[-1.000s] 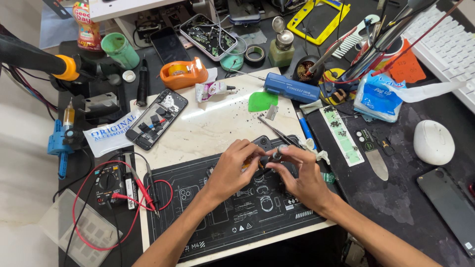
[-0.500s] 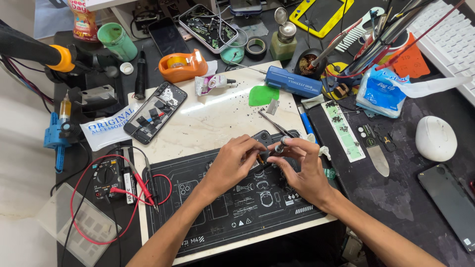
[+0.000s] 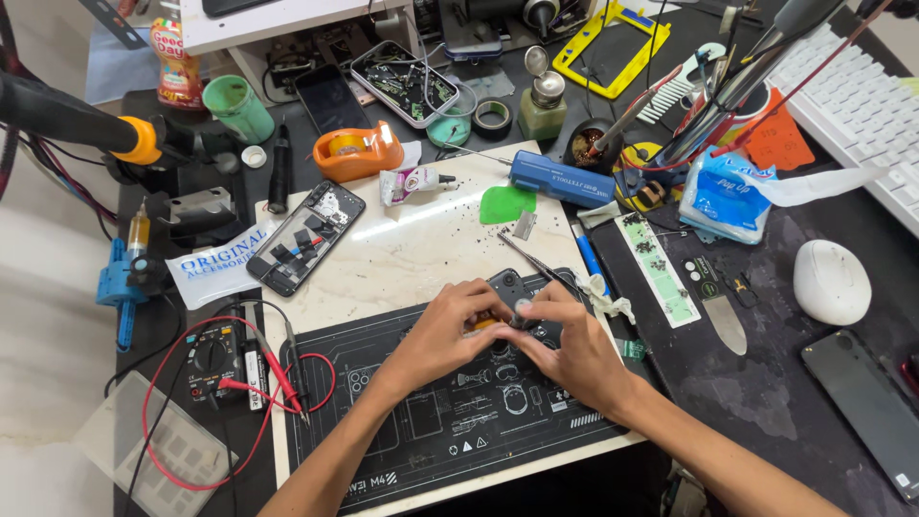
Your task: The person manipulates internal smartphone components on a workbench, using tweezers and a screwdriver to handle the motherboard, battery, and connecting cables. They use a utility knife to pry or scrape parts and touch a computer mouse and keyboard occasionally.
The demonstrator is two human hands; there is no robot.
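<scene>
My left hand (image 3: pixel 448 330) and my right hand (image 3: pixel 565 349) meet over a small dark phone part (image 3: pixel 509 287) lying at the top edge of a black repair mat (image 3: pixel 383 421). Both hands pinch the part with their fingertips; a small orange piece (image 3: pixel 483 324) shows under my left fingers. The fingers hide most of the part. Black tweezers (image 3: pixel 531 257) lie just beyond it on the pale marble slab (image 3: pixel 421 249).
An opened phone (image 3: pixel 306 237) lies on the slab's left. A multimeter (image 3: pixel 218 359) with red leads sits at the left. An orange tape dispenser (image 3: pixel 356 151), blue case (image 3: pixel 563 178), green pick (image 3: pixel 507 203), white mouse (image 3: pixel 831 280) and dark phone (image 3: pixel 866 407) surround the slab.
Both hands stay pinched on the small part; the fingers shift slightly. The view has drifted a little, nothing else has moved.
</scene>
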